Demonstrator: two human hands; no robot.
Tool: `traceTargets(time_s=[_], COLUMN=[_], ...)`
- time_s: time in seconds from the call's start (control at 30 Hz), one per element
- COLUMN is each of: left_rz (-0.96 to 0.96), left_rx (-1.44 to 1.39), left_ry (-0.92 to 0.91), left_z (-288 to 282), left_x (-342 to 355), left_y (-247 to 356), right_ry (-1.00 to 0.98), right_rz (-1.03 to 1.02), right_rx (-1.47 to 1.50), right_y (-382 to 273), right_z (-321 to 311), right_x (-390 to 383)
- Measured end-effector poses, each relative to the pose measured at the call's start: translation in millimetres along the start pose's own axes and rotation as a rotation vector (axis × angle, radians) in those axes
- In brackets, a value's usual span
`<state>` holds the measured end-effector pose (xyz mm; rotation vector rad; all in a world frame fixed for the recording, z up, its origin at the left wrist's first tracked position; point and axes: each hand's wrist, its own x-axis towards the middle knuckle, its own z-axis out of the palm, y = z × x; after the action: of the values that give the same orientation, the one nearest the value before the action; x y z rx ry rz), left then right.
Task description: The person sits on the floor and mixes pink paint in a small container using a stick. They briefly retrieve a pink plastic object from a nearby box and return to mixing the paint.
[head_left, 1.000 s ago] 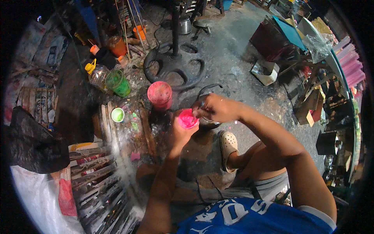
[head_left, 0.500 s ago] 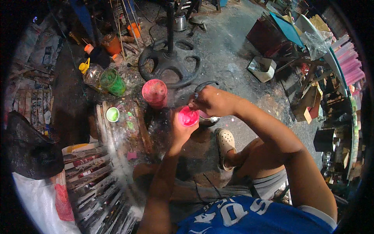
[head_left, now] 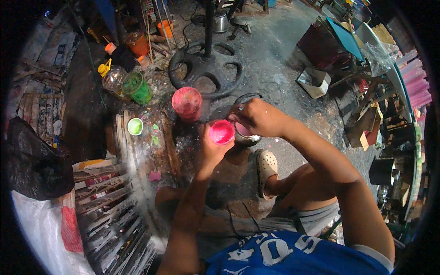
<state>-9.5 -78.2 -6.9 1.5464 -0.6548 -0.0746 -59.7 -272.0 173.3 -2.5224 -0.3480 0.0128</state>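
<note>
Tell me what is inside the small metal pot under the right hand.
Pink paint shows at the near side of the metal pot. The right hand covers the rest, so anything it holds inside is hidden.

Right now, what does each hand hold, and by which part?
Left hand holds a small pink cup from below. Right hand covers a metal pot; grip unclear.

Pink cup [head_left: 222,132], pink-stained tub [head_left: 186,102], green jar [head_left: 137,88], cream clog [head_left: 266,167].
</note>
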Motion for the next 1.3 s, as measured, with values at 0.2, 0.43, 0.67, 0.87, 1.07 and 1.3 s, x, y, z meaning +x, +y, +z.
traceTargets(time_s=[0.2,0.43,0.67,0.87,1.07,1.3], left_rz=[-0.077,-0.06,-0.097,-0.072,0.007,-0.115], left_rx=[-0.001,0.013,0.005,-0.031,0.008,-0.094], left_ry=[-0.049,-0.045,-0.027,-0.051,0.015,-0.051], left_z=[-7,-4,-9,-4,-1,-6], left_x=[0,0,0,0,0,-1], left_y=[-1,-2,-4,-7,-11,-3], right_ry=[0.032,0.047,0.083,-0.023,0.146,-0.017], right_rz=[-0.017,-0.006,0.022,-0.038,-0.07,0.087], right_rx=[0.102,0.053,0.004,0.017,0.042,-0.001], right_y=[-17,-17,-16,-17,-14,-11], right_z=[8,2,3,0,-1,4], right_x=[1,3,10,11,8,7])
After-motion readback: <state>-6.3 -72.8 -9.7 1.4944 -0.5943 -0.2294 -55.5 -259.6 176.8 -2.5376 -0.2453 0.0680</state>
